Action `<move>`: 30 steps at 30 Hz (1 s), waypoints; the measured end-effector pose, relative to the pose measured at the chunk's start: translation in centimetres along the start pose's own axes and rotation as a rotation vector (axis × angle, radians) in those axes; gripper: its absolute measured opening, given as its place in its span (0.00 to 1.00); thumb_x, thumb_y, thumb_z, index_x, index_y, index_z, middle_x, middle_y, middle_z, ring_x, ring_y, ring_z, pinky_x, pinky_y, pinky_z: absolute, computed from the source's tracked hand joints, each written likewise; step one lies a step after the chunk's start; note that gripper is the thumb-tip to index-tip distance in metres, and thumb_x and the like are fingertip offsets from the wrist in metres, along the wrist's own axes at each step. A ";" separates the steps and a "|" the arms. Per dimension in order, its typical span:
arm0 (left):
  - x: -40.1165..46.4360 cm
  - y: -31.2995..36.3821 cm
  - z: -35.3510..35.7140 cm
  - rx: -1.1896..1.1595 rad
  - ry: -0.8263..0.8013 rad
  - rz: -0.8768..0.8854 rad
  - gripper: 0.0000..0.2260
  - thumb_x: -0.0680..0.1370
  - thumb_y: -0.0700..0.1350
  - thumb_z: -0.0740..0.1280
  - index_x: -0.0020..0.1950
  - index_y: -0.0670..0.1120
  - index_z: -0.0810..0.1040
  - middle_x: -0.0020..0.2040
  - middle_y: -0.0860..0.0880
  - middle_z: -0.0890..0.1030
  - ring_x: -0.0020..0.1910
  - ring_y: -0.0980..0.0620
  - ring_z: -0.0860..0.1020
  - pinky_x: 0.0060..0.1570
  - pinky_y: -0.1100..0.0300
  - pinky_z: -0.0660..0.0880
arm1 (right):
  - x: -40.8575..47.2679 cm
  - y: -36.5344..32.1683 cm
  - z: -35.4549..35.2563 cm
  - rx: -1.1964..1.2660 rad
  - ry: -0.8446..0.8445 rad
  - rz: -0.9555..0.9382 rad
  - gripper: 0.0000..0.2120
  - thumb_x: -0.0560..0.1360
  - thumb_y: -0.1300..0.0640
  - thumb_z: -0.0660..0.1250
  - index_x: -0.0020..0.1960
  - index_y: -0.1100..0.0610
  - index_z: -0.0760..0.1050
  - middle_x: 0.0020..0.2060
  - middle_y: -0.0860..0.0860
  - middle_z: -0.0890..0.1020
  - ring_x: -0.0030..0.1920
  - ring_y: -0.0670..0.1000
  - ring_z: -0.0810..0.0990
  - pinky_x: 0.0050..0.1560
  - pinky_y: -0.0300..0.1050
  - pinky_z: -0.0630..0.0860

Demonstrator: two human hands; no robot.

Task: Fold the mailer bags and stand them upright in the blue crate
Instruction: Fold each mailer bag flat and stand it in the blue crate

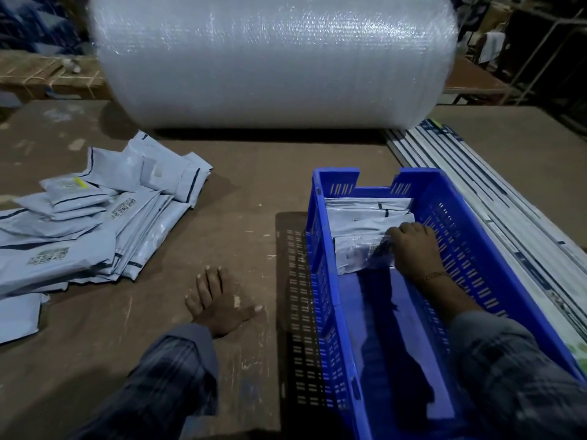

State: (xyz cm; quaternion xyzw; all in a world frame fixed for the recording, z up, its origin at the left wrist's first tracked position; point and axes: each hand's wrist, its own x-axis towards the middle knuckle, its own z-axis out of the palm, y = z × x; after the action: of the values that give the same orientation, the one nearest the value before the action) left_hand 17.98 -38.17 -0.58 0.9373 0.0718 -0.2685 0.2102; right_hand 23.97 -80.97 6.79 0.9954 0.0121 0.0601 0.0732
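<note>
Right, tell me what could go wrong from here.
1. The front bag in the crate may slump forward when the right hand lets go, since the near half is bare.
2. The loose pile lies beyond the left hand; dragging one bag out could scatter others.

Two bare hands, long grey-blue sleeves (178, 369) with dark, seemingly plaid checks, thin gold-coloured bracelet (433, 275) on right wrist
</note>
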 end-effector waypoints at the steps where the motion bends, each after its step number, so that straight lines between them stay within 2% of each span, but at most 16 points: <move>1: 0.0 -0.3 0.2 -0.007 0.014 0.010 0.61 0.71 0.79 0.64 0.82 0.51 0.25 0.78 0.48 0.19 0.79 0.43 0.23 0.76 0.32 0.32 | 0.0 0.1 0.2 -0.001 0.022 -0.008 0.15 0.67 0.65 0.74 0.52 0.57 0.79 0.45 0.57 0.80 0.49 0.63 0.77 0.51 0.56 0.72; 5: 0.6 -1.0 0.8 -0.064 0.079 0.077 0.59 0.72 0.77 0.66 0.83 0.54 0.30 0.81 0.48 0.23 0.80 0.44 0.25 0.76 0.34 0.32 | -0.3 0.1 0.1 0.033 0.044 0.015 0.23 0.64 0.66 0.76 0.58 0.60 0.78 0.49 0.60 0.80 0.51 0.64 0.77 0.53 0.57 0.73; 7: 1.3 -2.1 1.2 -0.094 0.138 0.098 0.52 0.75 0.74 0.66 0.86 0.55 0.37 0.84 0.49 0.30 0.83 0.45 0.31 0.77 0.35 0.36 | -0.5 -0.3 -0.7 0.063 0.064 0.054 0.26 0.65 0.66 0.76 0.63 0.61 0.78 0.54 0.61 0.80 0.55 0.65 0.77 0.55 0.59 0.73; 10: 1.6 -5.7 1.1 -0.094 0.327 0.162 0.37 0.80 0.67 0.58 0.86 0.54 0.55 0.86 0.48 0.54 0.84 0.46 0.53 0.79 0.36 0.53 | -0.2 -1.3 -3.3 0.092 0.134 0.074 0.24 0.68 0.63 0.75 0.64 0.60 0.77 0.57 0.60 0.80 0.59 0.64 0.75 0.56 0.60 0.72; 12: 1.1 -8.8 0.5 -0.134 0.445 0.221 0.29 0.82 0.60 0.57 0.81 0.51 0.66 0.78 0.46 0.71 0.76 0.42 0.70 0.73 0.38 0.67 | 0.0 -2.7 -5.4 0.127 0.163 0.060 0.22 0.71 0.60 0.76 0.63 0.58 0.78 0.57 0.58 0.80 0.61 0.64 0.74 0.58 0.61 0.72; 14: 0.2 -11.2 -0.7 -0.136 0.527 0.204 0.24 0.82 0.56 0.57 0.76 0.48 0.73 0.70 0.44 0.78 0.66 0.39 0.77 0.66 0.40 0.74 | 0.1 -4.7 -7.7 0.190 0.204 0.037 0.17 0.74 0.56 0.76 0.61 0.58 0.80 0.57 0.58 0.80 0.61 0.63 0.74 0.59 0.61 0.72; 16: -0.4 -13.6 -1.8 -0.073 0.551 0.187 0.25 0.82 0.57 0.55 0.73 0.45 0.76 0.69 0.42 0.79 0.65 0.38 0.78 0.66 0.40 0.74 | 0.2 -7.7 -10.2 0.248 0.248 -0.016 0.14 0.76 0.55 0.75 0.60 0.57 0.81 0.57 0.58 0.80 0.60 0.61 0.75 0.58 0.59 0.73; 20: -0.7 -19.2 -2.5 0.165 0.472 0.236 0.29 0.84 0.59 0.52 0.79 0.45 0.71 0.78 0.42 0.72 0.73 0.39 0.73 0.72 0.41 0.69 | -0.1 -14.8 -14.6 0.316 0.265 -0.198 0.14 0.77 0.53 0.72 0.62 0.55 0.81 0.59 0.54 0.80 0.63 0.57 0.74 0.62 0.55 0.72; 24: 0.7 -24.6 -3.9 0.179 0.390 0.182 0.37 0.85 0.65 0.46 0.74 0.38 0.76 0.71 0.35 0.77 0.66 0.34 0.78 0.68 0.37 0.72 | -0.6 -21.8 -16.9 0.409 0.226 -0.335 0.15 0.76 0.51 0.69 0.62 0.53 0.81 0.58 0.51 0.79 0.63 0.54 0.73 0.64 0.52 0.72; 26: 0.3 -26.5 -5.3 0.238 0.317 0.159 0.42 0.83 0.67 0.39 0.75 0.40 0.75 0.72 0.36 0.76 0.70 0.34 0.75 0.70 0.35 0.69 | -0.8 -25.1 -17.0 0.436 0.205 -0.362 0.14 0.78 0.49 0.70 0.62 0.51 0.80 0.59 0.50 0.79 0.62 0.52 0.73 0.63 0.51 0.73; 27: -0.1 -27.4 -6.0 0.295 0.334 0.165 0.42 0.82 0.67 0.37 0.76 0.41 0.74 0.73 0.37 0.75 0.72 0.34 0.74 0.72 0.36 0.66 | -0.8 -26.7 -16.8 0.435 0.197 -0.374 0.14 0.78 0.48 0.70 0.63 0.50 0.80 0.59 0.49 0.79 0.63 0.51 0.73 0.64 0.50 0.74; 30: -1.1 -30.1 -8.0 0.377 0.322 0.163 0.43 0.82 0.69 0.36 0.76 0.42 0.74 0.74 0.38 0.74 0.73 0.34 0.71 0.74 0.36 0.63 | -0.7 -31.4 -16.0 0.419 0.162 -0.404 0.14 0.80 0.47 0.69 0.63 0.49 0.79 0.60 0.49 0.79 0.63 0.51 0.73 0.64 0.51 0.74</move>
State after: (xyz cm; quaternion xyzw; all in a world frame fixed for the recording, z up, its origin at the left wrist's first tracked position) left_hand 13.38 -7.63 -4.52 0.9933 -0.0230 -0.1067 0.0387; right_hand 20.84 -47.63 17.78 0.9583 0.2278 0.1195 -0.1246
